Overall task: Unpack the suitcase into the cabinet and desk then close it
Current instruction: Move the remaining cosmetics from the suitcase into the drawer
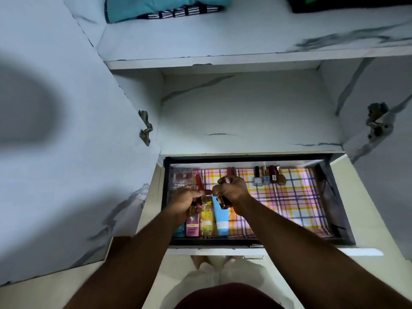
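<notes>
An open cabinet drawer [338, 210] lined with checked paper lies below me. Over its left half my left hand [186, 200] grips a bundle of small cosmetic tubes, lipsticks among them. Just to the right, my right hand [231, 190] holds a small dark lipstick case [224, 202]. Beneath the hands lie a yellow bottle [206, 221], a blue and white tube [220, 221] and a pink box [192, 225]. Several nail polish bottles [269, 176] stand in a row at the drawer's back. The suitcase is not in view.
Above the drawer is a bare marble-patterned shelf [245, 112]. Folded blue and striped clothes [165, 7] lie on the higher shelf. Cabinet doors [55, 130] stand open on both sides, with hinges showing. A clear plastic case [181, 178] sits at the drawer's back left.
</notes>
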